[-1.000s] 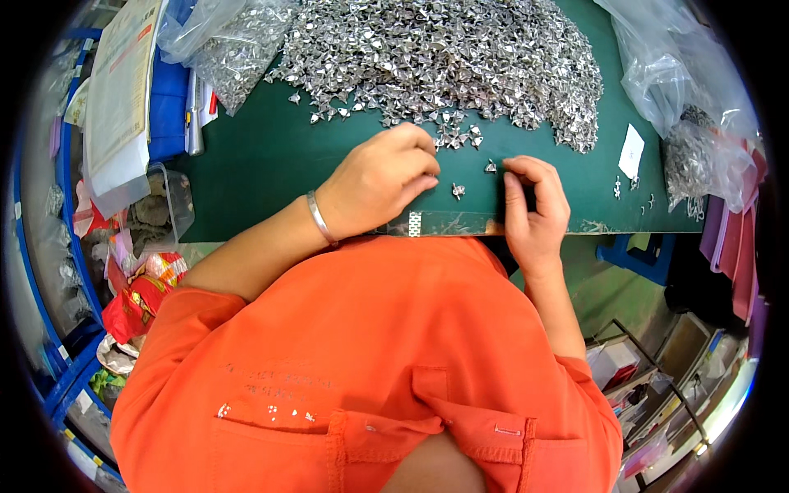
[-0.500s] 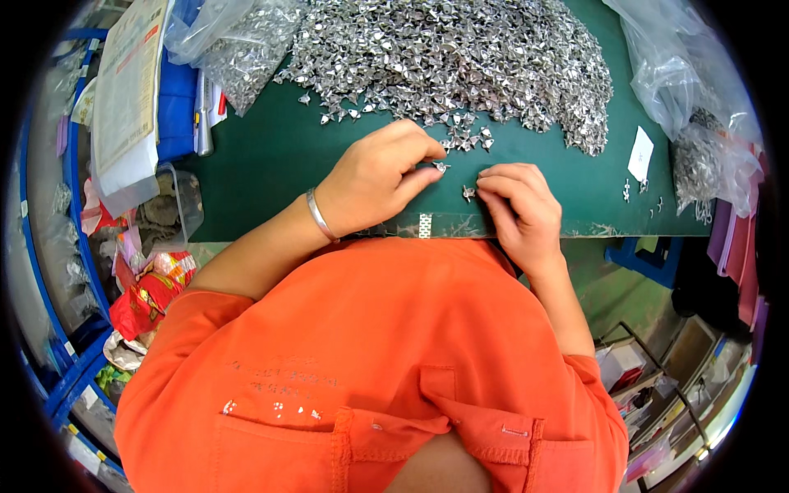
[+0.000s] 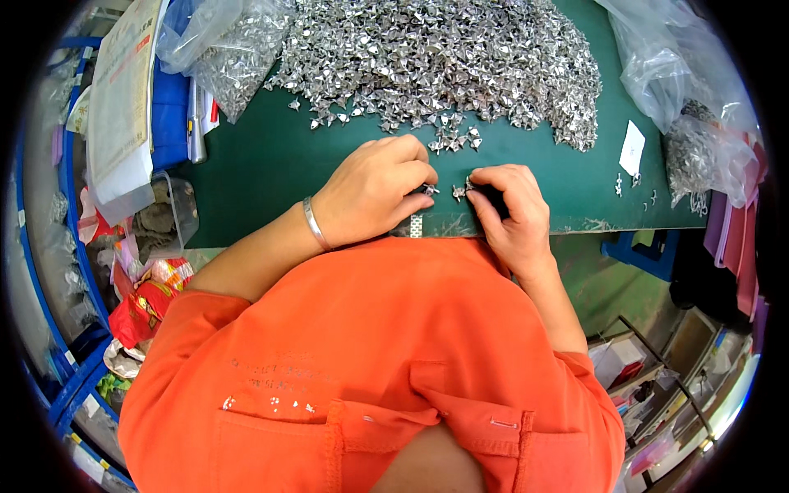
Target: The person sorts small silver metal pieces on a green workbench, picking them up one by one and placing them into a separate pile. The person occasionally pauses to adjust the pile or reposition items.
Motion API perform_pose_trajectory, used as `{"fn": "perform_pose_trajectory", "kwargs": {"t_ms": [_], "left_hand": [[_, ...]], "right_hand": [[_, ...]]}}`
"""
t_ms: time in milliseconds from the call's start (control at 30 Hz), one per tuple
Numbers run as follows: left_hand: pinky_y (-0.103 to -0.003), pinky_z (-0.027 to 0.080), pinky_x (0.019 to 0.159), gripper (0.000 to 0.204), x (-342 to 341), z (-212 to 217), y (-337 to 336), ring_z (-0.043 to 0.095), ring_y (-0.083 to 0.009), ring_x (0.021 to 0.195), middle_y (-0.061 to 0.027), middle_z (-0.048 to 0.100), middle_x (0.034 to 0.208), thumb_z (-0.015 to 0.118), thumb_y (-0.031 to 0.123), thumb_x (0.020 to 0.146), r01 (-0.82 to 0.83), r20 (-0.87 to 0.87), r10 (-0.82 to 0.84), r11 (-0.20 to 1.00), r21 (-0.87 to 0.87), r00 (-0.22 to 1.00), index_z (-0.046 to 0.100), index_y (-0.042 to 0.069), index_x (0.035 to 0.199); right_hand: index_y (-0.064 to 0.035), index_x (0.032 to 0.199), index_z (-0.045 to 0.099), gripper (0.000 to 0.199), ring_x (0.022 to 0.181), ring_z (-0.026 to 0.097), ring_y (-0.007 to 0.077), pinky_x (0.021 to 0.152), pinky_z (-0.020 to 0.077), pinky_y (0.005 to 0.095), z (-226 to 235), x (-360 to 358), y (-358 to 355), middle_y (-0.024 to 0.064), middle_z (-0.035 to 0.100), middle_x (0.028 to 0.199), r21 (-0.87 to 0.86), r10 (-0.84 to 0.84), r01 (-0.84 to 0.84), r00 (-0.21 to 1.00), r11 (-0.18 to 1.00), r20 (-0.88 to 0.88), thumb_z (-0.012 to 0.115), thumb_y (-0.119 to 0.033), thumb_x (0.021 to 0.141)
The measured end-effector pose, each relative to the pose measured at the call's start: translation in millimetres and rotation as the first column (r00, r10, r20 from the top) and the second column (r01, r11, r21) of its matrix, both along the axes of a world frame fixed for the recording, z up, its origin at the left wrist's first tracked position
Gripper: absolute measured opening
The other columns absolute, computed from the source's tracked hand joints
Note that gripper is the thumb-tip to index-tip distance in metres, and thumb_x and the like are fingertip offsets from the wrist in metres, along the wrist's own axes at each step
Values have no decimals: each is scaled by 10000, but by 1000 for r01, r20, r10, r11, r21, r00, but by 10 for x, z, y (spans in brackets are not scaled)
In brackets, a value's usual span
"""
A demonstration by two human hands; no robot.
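Note:
Near the table's front edge, my left hand point(image 3: 380, 185), with a silver bangle point(image 3: 314, 223) on its wrist, pinches a small silver metal part point(image 3: 429, 190) between thumb and fingers. To its right, my right hand point(image 3: 514, 209) has thumb and fingertips closed on another small part point(image 3: 469, 185). A loose three-pointed metal piece point(image 3: 459, 193) lies on the green tabletop point(image 3: 271, 177) between the hands, close to the right fingertips. A few more pieces point(image 3: 454, 135) sit just beyond my left hand, below a wide heap of similar parts point(image 3: 436, 57).
Clear plastic bags of metal parts stand at the left point(image 3: 246, 62) and right point(image 3: 707, 156). A white paper slip point(image 3: 632, 148) lies at the right beside a few odd pieces point(image 3: 619, 185). A blue bin point(image 3: 170, 115) and a clear plastic tub point(image 3: 185, 209) are at the left.
My left hand has drawn nearer the table edge with its part. My right fingers now pinch a part beside the loose piece. The whole view has shifted slightly.

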State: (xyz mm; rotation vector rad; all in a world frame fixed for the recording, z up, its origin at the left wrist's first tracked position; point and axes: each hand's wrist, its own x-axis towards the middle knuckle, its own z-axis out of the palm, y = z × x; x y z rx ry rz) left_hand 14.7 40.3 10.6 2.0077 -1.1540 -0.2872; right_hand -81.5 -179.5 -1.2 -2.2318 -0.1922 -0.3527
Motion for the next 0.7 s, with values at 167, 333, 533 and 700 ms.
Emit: {"fn": "perform_pose_trajectory", "kwargs": {"t_ms": [167, 333, 533, 700], "left_hand": [[-373, 484, 781, 225, -1, -32, -63, 610, -271, 894, -69, 612, 958, 791, 101, 780, -2, 21, 4, 996, -89, 1000, 691, 71, 980], [-362, 435, 771, 174, -44, -108, -268, 590, -227, 890, -13, 626, 928, 787, 110, 763, 79, 217, -70, 996, -29, 974, 686, 109, 905], [-353, 423, 751, 122, 0, -95, -226, 589, -220, 840, -7, 633, 913, 774, 98, 784, 31, 249, -19, 998, -46, 968, 680, 107, 860], [-359, 454, 767, 115, 26, -39, -140, 611, -238, 838, -37, 648, 901, 765, 67, 799, -34, 183, 46, 997, -66, 982, 694, 82, 888]], "right_hand": [[-27, 1040, 649, 249, 868, 655, 263, 729, 526, 330, 3, -24, -51, 105, 684, 968, 140, -121, 127, 991, 982, -55, 707, 53, 811], [-44, 971, 657, 208, 833, 649, 273, 762, 521, 369, 14, 20, 16, 100, 685, 917, -18, 32, -32, 999, 999, 8, 743, 29, 797], [-35, 911, 662, 144, 760, 662, 254, 685, 530, 341, -30, -13, 85, 108, 693, 879, 123, -128, 124, 992, 985, 19, 709, 69, 823], [-5, 950, 666, 118, 683, 649, 191, 623, 523, 283, -31, 32, -71, 114, 686, 870, 83, -285, 286, 958, 955, -16, 669, 71, 859]]}}
